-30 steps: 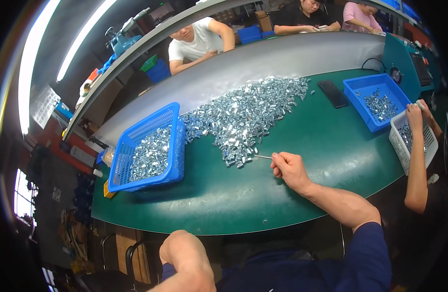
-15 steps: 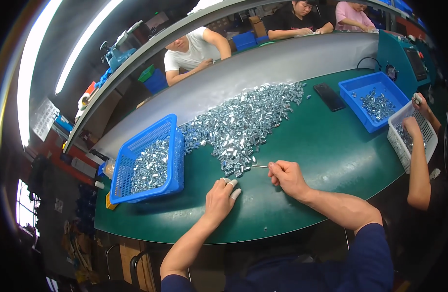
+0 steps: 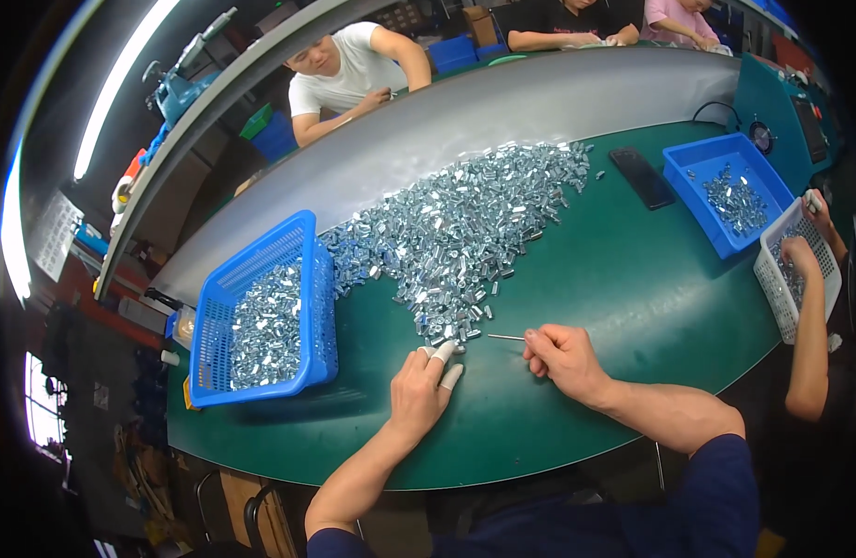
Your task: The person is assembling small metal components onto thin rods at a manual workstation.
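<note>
A thin metal rod (image 3: 506, 337) is pinched in my right hand (image 3: 569, 361), its tip pointing left, just beside the near end of a pile of small silvery metal pieces (image 3: 465, 237). My left hand (image 3: 419, 389) rests on the green table with white covers on some fingertips. Its forefinger reaches to the closest pieces of the pile, and the thumb stands apart. Whether a piece lies under those fingertips is hidden.
Left of the pile stands a blue perforated basket (image 3: 321, 321) of similar pieces. At right are a dark phone (image 3: 641, 178), a blue tray (image 3: 721, 244) and a white basket (image 3: 780, 307) with another person's hands at it. A metal barrier (image 3: 502, 107) runs behind.
The whole view has shifted a little. My left forefinger now stretches further toward the pieces, and the rod's tip has drawn slightly away from the pile, toward me.
</note>
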The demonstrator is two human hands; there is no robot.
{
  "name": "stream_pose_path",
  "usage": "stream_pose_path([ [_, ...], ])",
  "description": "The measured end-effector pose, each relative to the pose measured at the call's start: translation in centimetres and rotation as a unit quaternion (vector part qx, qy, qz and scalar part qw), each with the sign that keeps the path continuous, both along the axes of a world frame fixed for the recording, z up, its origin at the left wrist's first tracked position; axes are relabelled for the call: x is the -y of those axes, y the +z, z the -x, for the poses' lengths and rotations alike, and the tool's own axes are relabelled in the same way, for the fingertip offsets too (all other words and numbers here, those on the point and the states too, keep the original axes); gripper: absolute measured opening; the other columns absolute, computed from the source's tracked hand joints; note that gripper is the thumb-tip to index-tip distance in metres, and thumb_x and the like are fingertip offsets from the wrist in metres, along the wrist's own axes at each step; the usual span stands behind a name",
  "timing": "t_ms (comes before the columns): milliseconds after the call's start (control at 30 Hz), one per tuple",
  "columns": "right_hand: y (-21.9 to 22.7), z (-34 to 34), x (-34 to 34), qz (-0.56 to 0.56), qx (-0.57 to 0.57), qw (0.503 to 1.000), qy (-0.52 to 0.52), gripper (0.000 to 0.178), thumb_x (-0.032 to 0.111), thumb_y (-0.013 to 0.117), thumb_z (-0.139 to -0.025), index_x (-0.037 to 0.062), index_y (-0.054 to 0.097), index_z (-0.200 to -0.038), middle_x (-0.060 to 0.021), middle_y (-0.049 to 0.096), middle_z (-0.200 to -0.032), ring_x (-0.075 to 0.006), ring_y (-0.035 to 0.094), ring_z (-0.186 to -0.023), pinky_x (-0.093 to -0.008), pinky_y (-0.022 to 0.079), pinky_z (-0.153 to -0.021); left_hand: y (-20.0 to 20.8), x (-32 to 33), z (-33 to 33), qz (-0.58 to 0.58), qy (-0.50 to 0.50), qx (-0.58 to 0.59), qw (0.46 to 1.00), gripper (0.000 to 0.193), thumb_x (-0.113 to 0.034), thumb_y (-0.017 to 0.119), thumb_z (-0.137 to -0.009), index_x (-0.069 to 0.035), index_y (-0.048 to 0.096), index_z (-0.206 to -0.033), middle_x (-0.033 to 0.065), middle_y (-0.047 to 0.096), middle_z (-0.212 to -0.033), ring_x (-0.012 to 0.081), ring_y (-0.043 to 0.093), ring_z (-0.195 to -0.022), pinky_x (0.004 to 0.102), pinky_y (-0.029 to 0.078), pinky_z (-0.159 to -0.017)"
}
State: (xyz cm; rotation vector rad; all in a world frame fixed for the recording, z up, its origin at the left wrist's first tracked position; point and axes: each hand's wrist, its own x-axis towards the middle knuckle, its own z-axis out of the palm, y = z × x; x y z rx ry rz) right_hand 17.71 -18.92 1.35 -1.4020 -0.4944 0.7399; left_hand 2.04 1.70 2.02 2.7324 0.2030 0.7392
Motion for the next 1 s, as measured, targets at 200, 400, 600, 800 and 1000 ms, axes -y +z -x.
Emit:
stream_pose_path([
  [200, 0.3, 0.1, 0.2, 0.026, -0.038, 0.999, 0.000, 0.037, 0.028, 0.059, -0.108, 0.0020, 0.068, -0.084, -0.0025, 0.066, -0.069, -0.0073, 0.058, -0.060, -0.0223, 0.043, -0.053, -0.6, -1.1, -0.2, 0.058, -0.010, -0.005, 0.998, 0.020, -0.004, 0.084, -0.079, -0.005, 0.073, -0.096, 0.0107, 0.066, -0.089, 0.0295, 0.066, -0.081, 0.0396, 0.054, -0.070],
  [400, 0.9, -0.1, -0.8, 0.044, 0.035, 0.998, 0.017, 0.027, 0.021, 0.061, -0.106, -0.0004, 0.070, -0.092, -0.0046, 0.069, -0.079, -0.0076, 0.061, -0.068, -0.0229, 0.047, -0.059, 0.6, -1.6, -1.1, 0.087, -0.004, -0.028, 0.996, 0.024, -0.007, 0.084, -0.081, -0.004, 0.074, -0.103, 0.0124, 0.063, -0.095, 0.0313, 0.065, -0.085, 0.0410, 0.053, -0.072],
  [600, 0.4, -0.3, -0.9, 0.085, 0.161, 0.981, 0.072, 0.015, 0.011, 0.067, -0.101, -0.0031, 0.071, -0.099, -0.0063, 0.069, -0.085, -0.0093, 0.061, -0.072, -0.0285, 0.048, -0.061, -0.6, -0.7, -0.6, 0.229, -0.023, -0.019, 0.973, 0.022, 0.003, 0.080, -0.083, -0.001, 0.074, -0.104, 0.0103, 0.066, -0.096, 0.0237, 0.066, -0.084, 0.0341, 0.054, -0.071],
  [800, 0.6, 0.0, -0.7, 0.046, 0.316, 0.943, 0.088, 0.010, 0.009, 0.069, -0.097, -0.0007, 0.072, -0.096, -0.0121, 0.068, -0.083, -0.0223, 0.065, -0.068, -0.0350, 0.050, -0.062, 0.1, 0.1, -0.3, 0.201, -0.062, 0.001, 0.978, 0.023, 0.004, 0.081, -0.082, -0.001, 0.075, -0.103, 0.0111, 0.068, -0.096, 0.0239, 0.067, -0.085, 0.0326, 0.055, -0.073],
  [1000, 0.7, 0.7, -0.2, 0.065, 0.293, 0.945, 0.133, 0.018, 0.012, 0.065, -0.099, 0.0005, 0.073, -0.088, -0.0117, 0.071, -0.078, -0.0242, 0.070, -0.069, -0.0363, 0.054, -0.063, 0.8, 0.7, -0.1, 0.132, -0.103, 0.042, 0.985, 0.024, -0.004, 0.085, -0.078, -0.005, 0.077, -0.100, 0.0096, 0.071, -0.094, 0.0276, 0.068, -0.085, 0.0367, 0.055, -0.072],
])
